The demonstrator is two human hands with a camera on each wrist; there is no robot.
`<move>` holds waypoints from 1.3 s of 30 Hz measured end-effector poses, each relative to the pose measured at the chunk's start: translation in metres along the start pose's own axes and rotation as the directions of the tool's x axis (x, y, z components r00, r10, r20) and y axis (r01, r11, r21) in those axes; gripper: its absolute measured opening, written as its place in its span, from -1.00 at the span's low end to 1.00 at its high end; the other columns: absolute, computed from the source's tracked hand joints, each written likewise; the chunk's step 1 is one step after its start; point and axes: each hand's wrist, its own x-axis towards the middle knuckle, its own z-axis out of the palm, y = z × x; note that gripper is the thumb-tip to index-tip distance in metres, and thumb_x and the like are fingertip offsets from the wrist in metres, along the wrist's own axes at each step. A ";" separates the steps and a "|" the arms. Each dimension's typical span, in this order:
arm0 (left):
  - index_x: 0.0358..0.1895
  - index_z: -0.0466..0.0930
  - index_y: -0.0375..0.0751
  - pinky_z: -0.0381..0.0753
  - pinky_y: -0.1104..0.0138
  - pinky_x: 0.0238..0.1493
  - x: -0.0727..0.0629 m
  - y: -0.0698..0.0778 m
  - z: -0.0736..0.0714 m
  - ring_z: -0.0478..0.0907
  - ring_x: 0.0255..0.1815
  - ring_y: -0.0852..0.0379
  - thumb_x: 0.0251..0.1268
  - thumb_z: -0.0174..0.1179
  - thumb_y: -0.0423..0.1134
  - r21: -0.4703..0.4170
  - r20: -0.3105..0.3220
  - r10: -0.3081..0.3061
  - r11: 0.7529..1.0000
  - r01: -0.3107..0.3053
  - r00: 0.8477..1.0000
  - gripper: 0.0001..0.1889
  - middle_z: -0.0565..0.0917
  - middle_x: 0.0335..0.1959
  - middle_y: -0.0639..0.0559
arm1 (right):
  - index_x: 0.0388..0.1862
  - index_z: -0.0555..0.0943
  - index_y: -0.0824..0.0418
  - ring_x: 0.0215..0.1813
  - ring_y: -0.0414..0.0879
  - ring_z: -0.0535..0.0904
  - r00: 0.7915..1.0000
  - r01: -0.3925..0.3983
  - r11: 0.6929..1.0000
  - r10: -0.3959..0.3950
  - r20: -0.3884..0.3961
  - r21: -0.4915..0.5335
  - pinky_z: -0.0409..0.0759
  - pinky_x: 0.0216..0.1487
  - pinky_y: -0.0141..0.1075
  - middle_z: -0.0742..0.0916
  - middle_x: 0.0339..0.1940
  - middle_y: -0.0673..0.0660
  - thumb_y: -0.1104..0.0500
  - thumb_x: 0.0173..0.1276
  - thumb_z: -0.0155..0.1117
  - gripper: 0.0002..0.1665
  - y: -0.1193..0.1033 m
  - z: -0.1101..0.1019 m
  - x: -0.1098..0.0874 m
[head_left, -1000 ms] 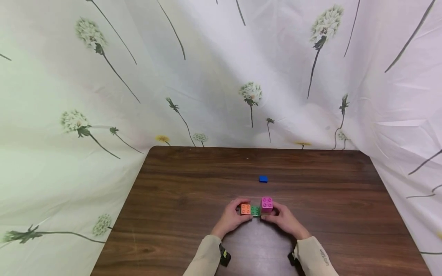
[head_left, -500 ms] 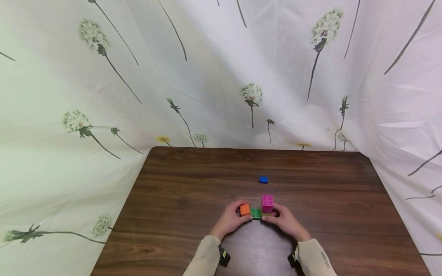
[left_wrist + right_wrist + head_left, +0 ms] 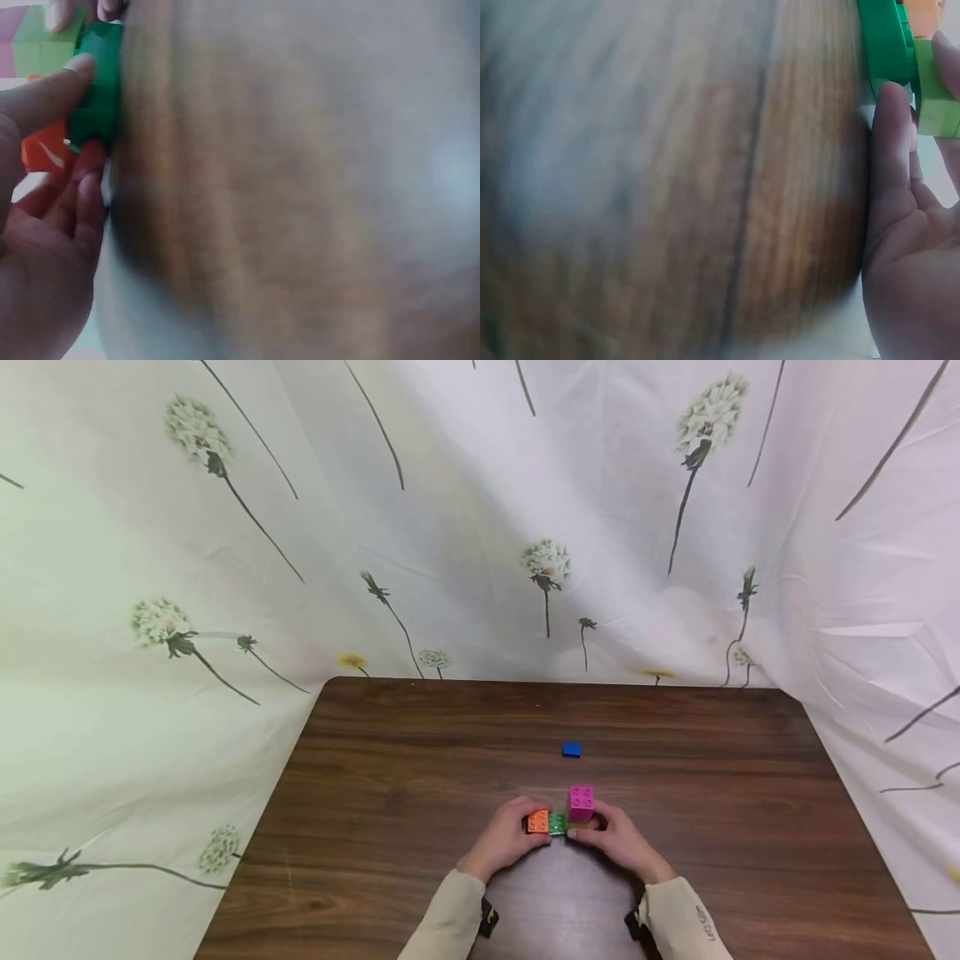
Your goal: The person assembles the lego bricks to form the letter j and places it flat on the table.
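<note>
A long green toy building brick lies on the table between both hands. At its left end is an orange brick, which my left hand pinches between thumb and fingers. In the left wrist view, that thumb also reaches onto the green brick. A light green brick sits on the right end, with a tall pink brick above it. My right hand grips this end, its fingers around the light green brick and touching the green one. Fingers partly hide the lower joints.
A small blue brick lies farther back on the dark wooden table. Behind the table's far edge hangs a white curtain printed with dandelions.
The orange brick was tilted half a second ago and now lies flatter, slightly to the right over the green brick. My left hand shifted right with it; my right hand stays nearly still.
</note>
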 end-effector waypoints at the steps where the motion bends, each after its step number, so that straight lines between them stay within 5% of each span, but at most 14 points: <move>1: 0.04 0.63 -0.06 0.50 0.28 0.09 0.000 0.002 -0.001 0.52 -0.01 0.22 0.09 0.41 -0.16 0.022 0.003 0.002 1.000 -0.002 1.000 -0.61 0.63 -0.05 0.11 | -0.08 0.61 0.12 -0.30 -0.14 0.47 1.000 0.001 1.000 -0.001 0.002 0.001 0.42 -0.27 -0.36 0.60 -0.37 0.02 -0.01 0.16 0.45 -0.59 -0.001 0.000 0.000; 8: -0.11 0.67 -0.18 0.53 0.29 0.02 0.000 0.016 -0.006 0.56 -0.09 0.17 0.03 0.41 -0.27 0.181 -0.010 0.014 0.983 -0.012 1.000 -0.70 0.65 -0.15 0.04 | -0.09 0.60 0.11 -0.34 -0.19 0.48 1.000 0.018 1.000 -0.018 0.017 -0.019 0.44 -0.30 -0.37 0.60 -0.40 0.00 -0.01 0.16 0.45 -0.61 -0.002 -0.001 -0.001; 15: -0.15 0.68 -0.23 0.51 0.34 -0.08 0.003 0.021 -0.012 0.53 -0.17 0.20 -0.05 0.43 -0.31 0.163 0.005 -0.005 0.987 0.004 1.000 -0.69 0.63 -0.21 0.04 | -0.09 0.60 0.12 -0.36 -0.20 0.46 0.999 0.041 0.998 -0.040 0.030 -0.040 0.43 -0.33 -0.37 0.59 -0.42 -0.01 0.03 0.14 0.47 -0.62 -0.002 -0.002 -0.001; 20: -0.20 0.69 -0.21 0.53 0.35 -0.10 0.002 0.021 -0.012 0.54 -0.19 0.19 -0.04 0.41 -0.32 0.194 -0.006 0.034 0.980 -0.033 0.999 -0.74 0.64 -0.24 0.04 | -0.05 0.61 0.11 -0.31 -0.16 0.46 0.999 0.050 0.996 -0.049 0.014 -0.069 0.42 -0.29 -0.36 0.61 -0.37 -0.01 0.04 0.12 0.48 -0.58 -0.004 -0.002 -0.001; 27: -0.10 0.67 -0.25 0.56 0.26 -0.03 0.000 0.025 -0.012 0.57 -0.09 0.10 -0.01 0.44 -0.26 0.264 -0.009 -0.102 0.959 0.101 0.995 -0.65 0.63 -0.10 -0.03 | -0.03 0.62 0.09 -0.26 -0.15 0.47 0.998 0.052 0.995 -0.049 0.031 -0.085 0.43 -0.22 -0.35 0.65 -0.29 -0.01 0.00 0.14 0.47 -0.57 -0.006 0.000 -0.001; 39: -0.10 0.69 -0.13 0.54 0.29 -0.08 0.000 0.017 -0.014 0.55 -0.12 0.18 0.00 0.45 -0.13 0.236 -0.005 -0.100 0.967 0.098 0.995 -0.64 0.60 -0.08 0.06 | 0.01 0.61 0.12 -0.25 -0.19 0.50 0.997 0.063 0.990 -0.057 0.046 -0.130 0.46 -0.21 -0.36 0.67 -0.25 -0.02 0.01 0.15 0.46 -0.54 -0.010 -0.002 -0.002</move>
